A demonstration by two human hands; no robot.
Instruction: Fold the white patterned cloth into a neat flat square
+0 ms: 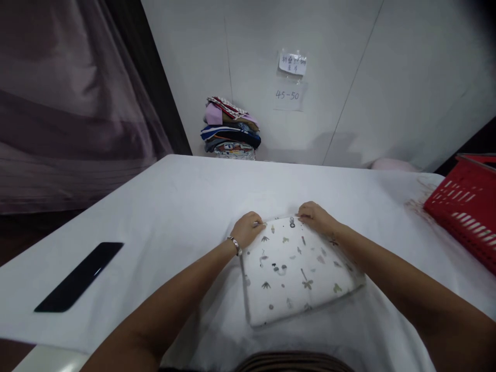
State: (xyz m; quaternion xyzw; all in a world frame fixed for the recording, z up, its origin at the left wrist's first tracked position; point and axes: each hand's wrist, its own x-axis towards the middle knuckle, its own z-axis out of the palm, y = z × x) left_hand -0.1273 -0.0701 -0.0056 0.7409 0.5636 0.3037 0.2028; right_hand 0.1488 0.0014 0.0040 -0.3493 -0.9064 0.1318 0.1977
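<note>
A folded white cloth (290, 268) printed with small grey and green plant-like figures lies flat near the front of the table. At its far left corner, my left hand (248, 229) pinches the edge, with a bracelet on the wrist. My right hand (314, 217) grips the far right corner, fingers closed on the fabric. Both thumbs and fingertips are partly hidden by the cloth and the hands themselves. The cloth's near edge rests close to my body, and its right side passes beside my right forearm.
A white-covered table (186, 206) spreads around the cloth. To the left lies a flat black phone-like slab (79, 277). A red plastic basket (461, 201) stands at the right edge. Beyond the far edge are stacked folded clothes (231, 129) and wall notes (290, 95). A curtain (70, 103) hangs left.
</note>
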